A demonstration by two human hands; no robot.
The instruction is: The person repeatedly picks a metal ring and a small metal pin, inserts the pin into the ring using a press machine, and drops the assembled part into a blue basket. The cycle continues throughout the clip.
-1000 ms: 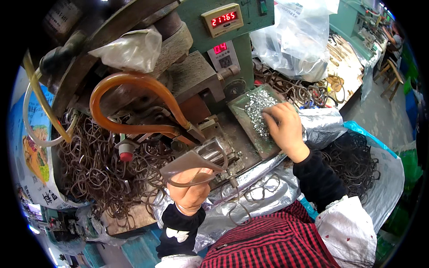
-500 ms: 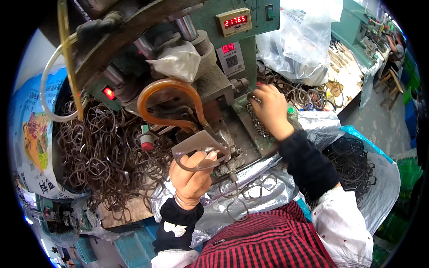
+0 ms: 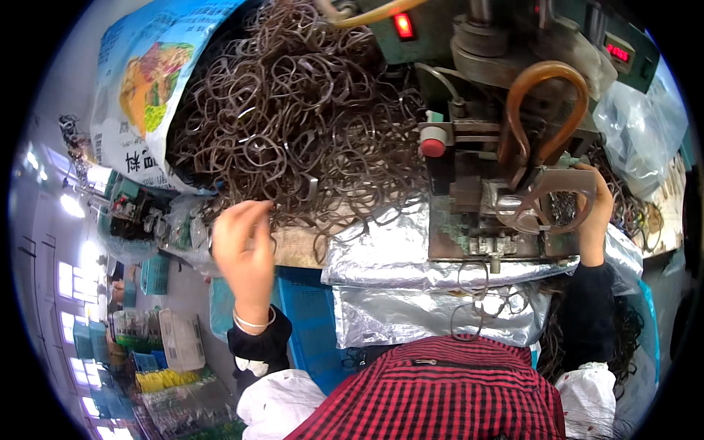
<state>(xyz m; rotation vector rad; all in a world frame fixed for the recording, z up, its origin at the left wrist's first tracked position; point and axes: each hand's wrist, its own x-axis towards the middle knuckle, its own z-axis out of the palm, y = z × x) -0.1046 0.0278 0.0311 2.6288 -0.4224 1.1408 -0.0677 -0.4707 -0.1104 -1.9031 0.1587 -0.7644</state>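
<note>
My left hand [image 3: 246, 249] is raised at the near edge of a big heap of brown loop-shaped strips [image 3: 271, 139]. Its fingers are parted and a little blurred, with nothing visible in them. My right hand [image 3: 595, 213] is at the right side of a green press machine, beside a patch of small metal bits [image 3: 563, 207]. A see-through brownish plate with a rounded opening [image 3: 583, 183] overlaps it, so its fingertips are partly hidden. An amber bent tube [image 3: 517, 103] arches above the plate. Below, a metal fixture [image 3: 506, 202] sits on the machine bed.
A red push button [image 3: 433, 143] stands left of the fixture. Silver foil sheeting [image 3: 389, 308] covers the front edge, with loose thin rings [image 3: 469, 308] on it. A printed sack [image 3: 139, 95] flanks the heap; a blue crate [image 3: 312, 315] is below. Clear plastic bags hang at the right.
My left hand has left the see-through plate and moved left to the heap. My right hand remains by the metal bits, now behind the plate. The view has swung left.
</note>
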